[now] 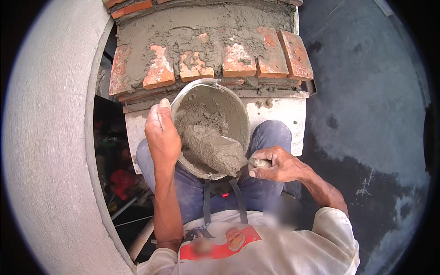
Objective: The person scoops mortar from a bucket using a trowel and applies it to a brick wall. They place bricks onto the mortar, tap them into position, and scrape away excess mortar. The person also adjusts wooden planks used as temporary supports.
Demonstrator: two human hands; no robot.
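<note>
A bucket of grey mortar [188,123] rests between my knees, its pale handle raised at the rim. My left hand [162,133] grips that handle at the bucket's left side. With my right hand [275,165] I hold the short handle of a trowel [260,163] at the bucket's right rim; the trowel's blade [215,151] lies inside, heaped and coated with wet mortar. Just beyond the bucket, a row of orange bricks [238,66] smeared with mortar sits on a stepped, mortared surface.
A pale rough wall [55,128] curves along the left, with a dark gap and a bamboo pole [140,240] beside it. A white board [295,128] lies under the bricks around my knees. A dark grey surface [357,114] extends along the right. More bricks [130,9] show at the top.
</note>
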